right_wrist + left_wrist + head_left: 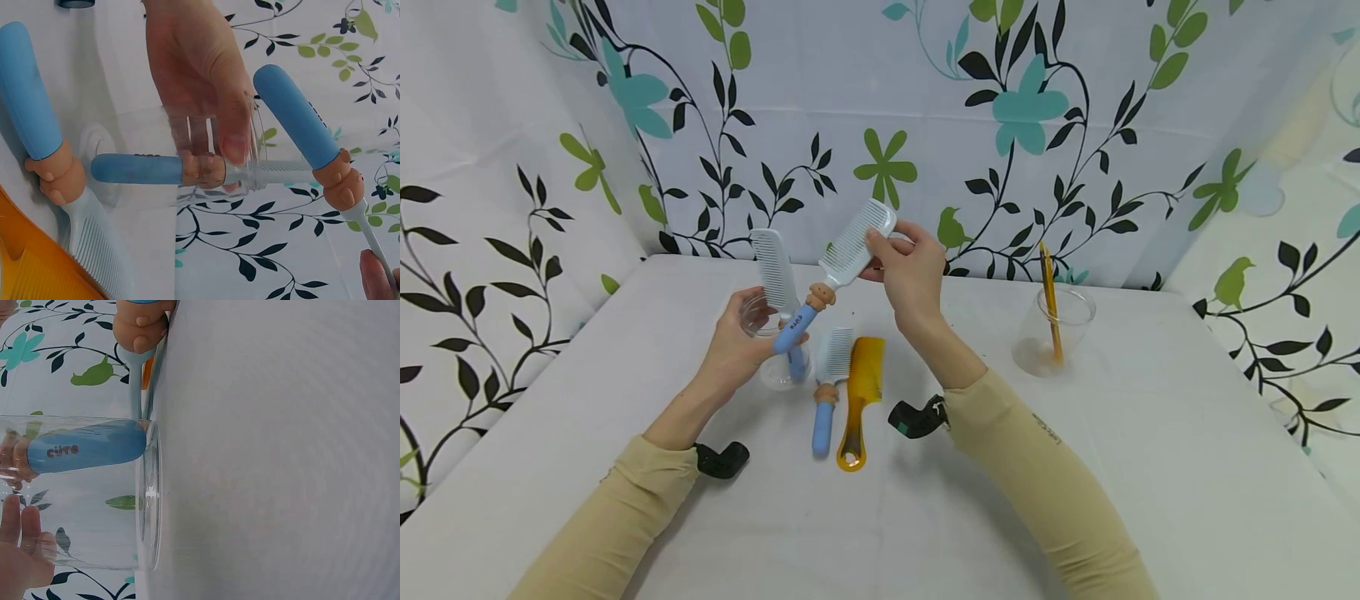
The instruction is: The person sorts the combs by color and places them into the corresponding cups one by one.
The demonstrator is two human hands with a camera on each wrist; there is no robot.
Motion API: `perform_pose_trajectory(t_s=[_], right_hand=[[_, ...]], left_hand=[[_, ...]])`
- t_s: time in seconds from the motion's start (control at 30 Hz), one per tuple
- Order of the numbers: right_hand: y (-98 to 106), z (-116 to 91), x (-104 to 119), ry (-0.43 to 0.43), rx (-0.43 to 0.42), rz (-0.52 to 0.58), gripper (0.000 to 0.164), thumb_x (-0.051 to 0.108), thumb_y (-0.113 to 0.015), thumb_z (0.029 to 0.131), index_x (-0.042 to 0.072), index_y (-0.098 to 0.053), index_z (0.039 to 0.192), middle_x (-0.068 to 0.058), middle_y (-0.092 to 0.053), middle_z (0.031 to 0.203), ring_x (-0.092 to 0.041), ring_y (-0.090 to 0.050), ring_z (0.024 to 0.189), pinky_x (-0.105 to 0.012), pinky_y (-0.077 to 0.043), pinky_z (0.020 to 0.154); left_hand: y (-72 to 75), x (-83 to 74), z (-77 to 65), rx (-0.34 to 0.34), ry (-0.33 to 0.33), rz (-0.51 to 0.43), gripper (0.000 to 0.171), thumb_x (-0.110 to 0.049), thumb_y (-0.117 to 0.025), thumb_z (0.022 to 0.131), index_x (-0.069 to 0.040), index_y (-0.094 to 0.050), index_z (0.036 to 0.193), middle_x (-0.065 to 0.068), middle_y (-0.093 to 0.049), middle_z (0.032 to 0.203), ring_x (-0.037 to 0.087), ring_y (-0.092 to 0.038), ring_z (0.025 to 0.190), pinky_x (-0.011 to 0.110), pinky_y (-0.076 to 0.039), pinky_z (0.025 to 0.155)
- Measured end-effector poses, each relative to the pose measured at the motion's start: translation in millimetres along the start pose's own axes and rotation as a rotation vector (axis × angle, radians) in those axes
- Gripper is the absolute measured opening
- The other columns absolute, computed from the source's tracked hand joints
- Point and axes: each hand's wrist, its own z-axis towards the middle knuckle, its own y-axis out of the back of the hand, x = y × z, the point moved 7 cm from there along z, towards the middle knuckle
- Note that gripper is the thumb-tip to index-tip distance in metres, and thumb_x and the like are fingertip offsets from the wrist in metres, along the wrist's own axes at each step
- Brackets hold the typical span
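My left hand point(733, 342) grips a clear cup point(144, 131) around its upper part. Inside the cup stands a white comb point(775, 271), teeth end up; its blue handle point(87, 449) shows through the wall. My right hand point(913, 271) pinches a second white comb point(850, 250) by its toothed head. That comb slants, its blue handle point(294, 115) pointing down toward the cup, outside the rim. A brown figure joins handle and head on each. A third such comb point(823, 425) lies on the table beside an amber comb point(867, 375).
Another clear cup point(1078, 310), holding yellow pencils point(1049, 300), stands at the right rear of the white table point(820, 533). A leaf-patterned cloth point(850, 83) hangs behind and along the sides. Black wrist cameras point(722, 460) sit under both sleeves.
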Motion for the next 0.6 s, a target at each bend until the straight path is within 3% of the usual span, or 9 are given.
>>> perform_pose_trajectory(t_s=[0.3,0.6], right_hand=[[-1,-1,7,0.070,-0.033,0.025,0.035,0.015,-0.066,0.097,0.002,-0.059,0.129,-0.021,-0.072,0.107,-0.025,-0.073,0.078,-0.031,-0.062,0.071],[-5,-5,14,0.157,-0.051,0.083,0.030,0.014,-0.064,0.098,-0.001,-0.062,0.125,-0.021,-0.073,0.103,-0.027,-0.074,0.082,-0.032,-0.062,0.074]], left_hand=[[0.2,0.8,-1.2,0.015,0.038,-0.024,0.094,-0.022,-0.082,0.083,-0.008,-0.021,0.154,0.016,-0.039,0.154,0.034,-0.030,0.147,0.055,-0.024,0.121],[-0.5,0.6,-1.2,0.024,0.042,0.016,0.093,-0.026,-0.079,0.086,-0.007,-0.019,0.155,0.018,-0.029,0.161,0.035,-0.027,0.148,0.057,-0.024,0.121]])
